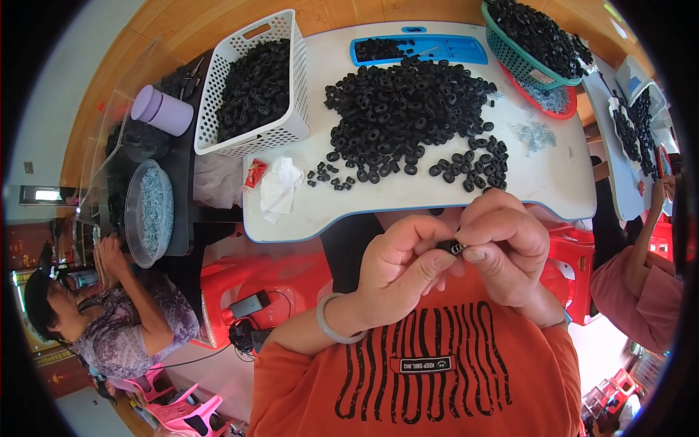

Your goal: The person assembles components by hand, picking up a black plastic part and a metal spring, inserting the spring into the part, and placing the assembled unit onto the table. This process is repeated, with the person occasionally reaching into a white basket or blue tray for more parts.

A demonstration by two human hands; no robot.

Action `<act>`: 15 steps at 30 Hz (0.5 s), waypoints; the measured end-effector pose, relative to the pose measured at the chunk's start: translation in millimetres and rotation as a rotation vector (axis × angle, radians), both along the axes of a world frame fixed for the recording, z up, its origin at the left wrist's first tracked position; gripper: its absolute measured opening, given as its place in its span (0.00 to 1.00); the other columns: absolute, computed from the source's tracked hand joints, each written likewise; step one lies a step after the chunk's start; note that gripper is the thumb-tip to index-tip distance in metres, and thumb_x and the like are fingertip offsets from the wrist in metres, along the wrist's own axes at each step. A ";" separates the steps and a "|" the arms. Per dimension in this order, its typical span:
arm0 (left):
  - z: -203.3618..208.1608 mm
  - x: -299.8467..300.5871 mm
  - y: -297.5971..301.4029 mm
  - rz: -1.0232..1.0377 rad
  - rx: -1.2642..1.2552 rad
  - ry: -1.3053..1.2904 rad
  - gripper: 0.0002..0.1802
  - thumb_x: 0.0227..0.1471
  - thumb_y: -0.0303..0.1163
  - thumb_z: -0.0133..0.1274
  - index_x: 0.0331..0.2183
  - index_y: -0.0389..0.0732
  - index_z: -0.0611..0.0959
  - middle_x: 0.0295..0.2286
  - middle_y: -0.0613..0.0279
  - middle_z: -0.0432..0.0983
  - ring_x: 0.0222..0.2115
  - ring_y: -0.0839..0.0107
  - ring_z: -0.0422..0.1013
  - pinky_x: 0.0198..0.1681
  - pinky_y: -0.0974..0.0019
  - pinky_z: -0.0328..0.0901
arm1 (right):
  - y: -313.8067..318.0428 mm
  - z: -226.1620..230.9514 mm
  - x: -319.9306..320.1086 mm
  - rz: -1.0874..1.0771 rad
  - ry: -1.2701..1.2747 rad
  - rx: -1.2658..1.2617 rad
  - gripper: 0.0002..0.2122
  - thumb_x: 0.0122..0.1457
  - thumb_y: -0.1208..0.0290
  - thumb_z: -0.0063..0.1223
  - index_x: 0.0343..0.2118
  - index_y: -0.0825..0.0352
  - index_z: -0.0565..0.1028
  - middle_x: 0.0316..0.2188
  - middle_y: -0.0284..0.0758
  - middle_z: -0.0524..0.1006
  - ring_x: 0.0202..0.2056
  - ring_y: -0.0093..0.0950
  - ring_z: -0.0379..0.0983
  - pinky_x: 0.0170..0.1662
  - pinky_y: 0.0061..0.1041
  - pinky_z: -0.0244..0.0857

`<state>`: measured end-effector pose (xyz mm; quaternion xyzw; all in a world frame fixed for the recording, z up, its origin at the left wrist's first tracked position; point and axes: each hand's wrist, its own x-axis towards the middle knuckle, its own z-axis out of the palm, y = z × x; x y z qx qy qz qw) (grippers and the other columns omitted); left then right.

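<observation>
In front of my chest, near the table's front edge, my left hand (408,266) pinches a small black plastic piece (452,247) that looks like part of a cord lock. My right hand (506,244) meets it there, thumb and forefinger closed at a tiny silvery coil, like a spring, at the piece's end. Fingertips hide much of both. Beyond my hands a big heap of black plastic pieces (408,109) covers the middle of the white table (320,207). Several loose ones (473,167) lie at the heap's near right, and smaller black bits (331,175) at its near left.
Around the heap stand a white basket (295,120), a blue tray (466,49), a green basket (502,54) and a red dish (568,108). Silvery bits (535,136) lie at right. White tissue (279,186) is at left, near a clear bowl (129,218). People sit on both sides.
</observation>
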<state>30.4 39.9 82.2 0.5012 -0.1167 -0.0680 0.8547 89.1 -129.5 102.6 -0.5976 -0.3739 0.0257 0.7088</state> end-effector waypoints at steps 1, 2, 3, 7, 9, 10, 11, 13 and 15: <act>0.1 -0.8 0.6 0.009 0.012 -0.001 0.11 0.60 0.31 0.47 0.41 0.33 0.71 0.28 0.55 0.76 0.19 0.82 0.65 0.23 0.80 0.63 | 0.1 -0.2 1.0 -0.024 -0.052 -0.044 0.05 0.57 0.81 0.53 0.36 0.73 0.76 0.31 0.37 0.72 0.24 0.19 0.70 0.27 0.16 0.64; 0.2 -1.5 1.2 0.019 0.025 -0.002 0.11 0.61 0.31 0.46 0.41 0.33 0.70 0.28 0.55 0.76 0.19 0.83 0.65 0.23 0.80 0.63 | 1.0 -0.7 2.2 -0.054 -0.097 -0.062 0.05 0.56 0.81 0.53 0.35 0.72 0.76 0.30 0.37 0.72 0.24 0.19 0.70 0.27 0.16 0.64; 0.5 -2.2 1.9 0.025 0.027 -0.011 0.11 0.61 0.31 0.46 0.41 0.33 0.70 0.28 0.55 0.76 0.19 0.83 0.65 0.23 0.80 0.63 | 2.2 -1.4 3.5 -0.086 -0.142 -0.089 0.05 0.55 0.82 0.54 0.35 0.72 0.76 0.30 0.37 0.72 0.24 0.19 0.70 0.27 0.16 0.64; 1.8 -4.2 5.6 0.049 0.073 -0.046 0.11 0.60 0.30 0.46 0.41 0.32 0.70 0.28 0.55 0.76 0.20 0.83 0.65 0.24 0.81 0.63 | 5.9 0.5 2.9 -0.100 -0.118 -0.096 0.05 0.53 0.83 0.55 0.33 0.72 0.76 0.28 0.37 0.73 0.24 0.20 0.70 0.26 0.17 0.64; 1.9 -5.1 6.8 0.076 0.104 -0.059 0.10 0.59 0.28 0.48 0.41 0.32 0.71 0.28 0.57 0.77 0.22 0.83 0.68 0.25 0.80 0.63 | 6.7 3.7 3.3 -0.122 -0.162 -0.154 0.05 0.51 0.83 0.56 0.32 0.71 0.76 0.28 0.37 0.73 0.24 0.21 0.71 0.26 0.18 0.64; 1.5 -5.4 7.3 0.100 0.114 -0.064 0.10 0.59 0.27 0.49 0.40 0.33 0.72 0.28 0.59 0.77 0.23 0.82 0.70 0.26 0.80 0.64 | 6.8 5.7 4.0 -0.129 -0.186 -0.169 0.06 0.50 0.83 0.57 0.32 0.71 0.76 0.27 0.37 0.73 0.24 0.22 0.71 0.25 0.18 0.64; 1.0 -5.7 7.7 0.128 0.123 -0.076 0.09 0.58 0.26 0.50 0.40 0.33 0.73 0.27 0.61 0.78 0.25 0.82 0.72 0.27 0.79 0.65 | 6.9 7.5 5.3 -0.143 -0.255 -0.206 0.06 0.49 0.84 0.58 0.31 0.71 0.76 0.27 0.37 0.74 0.24 0.23 0.71 0.25 0.19 0.64; -0.8 -5.5 8.0 0.172 0.211 -0.128 0.09 0.57 0.25 0.50 0.40 0.32 0.73 0.28 0.60 0.78 0.26 0.79 0.74 0.29 0.77 0.67 | 7.6 10.4 8.4 -0.160 -0.376 -0.261 0.07 0.46 0.84 0.59 0.30 0.70 0.76 0.27 0.37 0.74 0.23 0.25 0.72 0.23 0.20 0.64; -2.9 -5.1 9.4 0.208 0.298 -0.185 0.08 0.57 0.24 0.51 0.39 0.32 0.74 0.28 0.59 0.78 0.27 0.78 0.76 0.30 0.76 0.68 | 9.2 12.1 8.6 -0.200 -0.494 -0.311 0.08 0.44 0.84 0.60 0.30 0.70 0.77 0.27 0.36 0.74 0.22 0.26 0.71 0.23 0.20 0.64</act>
